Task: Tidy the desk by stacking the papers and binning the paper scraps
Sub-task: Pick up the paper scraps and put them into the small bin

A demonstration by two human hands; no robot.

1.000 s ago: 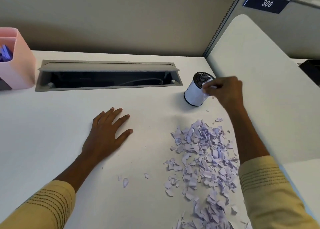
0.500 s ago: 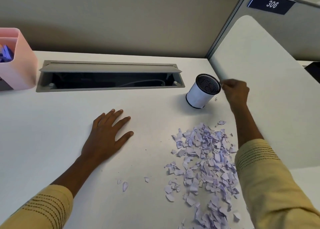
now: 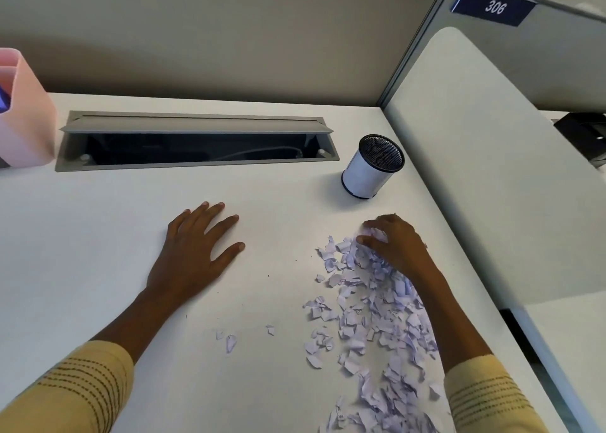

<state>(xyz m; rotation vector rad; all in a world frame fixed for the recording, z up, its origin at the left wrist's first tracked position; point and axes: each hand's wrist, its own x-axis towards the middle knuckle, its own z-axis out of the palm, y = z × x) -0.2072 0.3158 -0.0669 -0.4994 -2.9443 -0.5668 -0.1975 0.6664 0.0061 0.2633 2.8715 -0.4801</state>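
Head view. The left hand [image 3: 196, 252] lies flat on the white desk [image 3: 98, 252], palm down, fingers straight and spread, holding nothing; it sits near the middle of the tabletop. The right hand [image 3: 393, 245] rests on the far end of the heap of paper scraps [image 3: 377, 317], fingers curled down into the pieces and gathering a few at the tips. The scraps, pale lilac, run in a band along the right side of the tabletop down to its near edge; a few strays [image 3: 229, 339] lie apart toward the middle. The small bin [image 3: 372, 166], white-walled with a black mesh interior, stands upright near the far right corner, apart from the right hand. A grey cable hatch [image 3: 196, 140] is set along the far edge. A pink container [image 3: 26, 114] stands at the far left edge.
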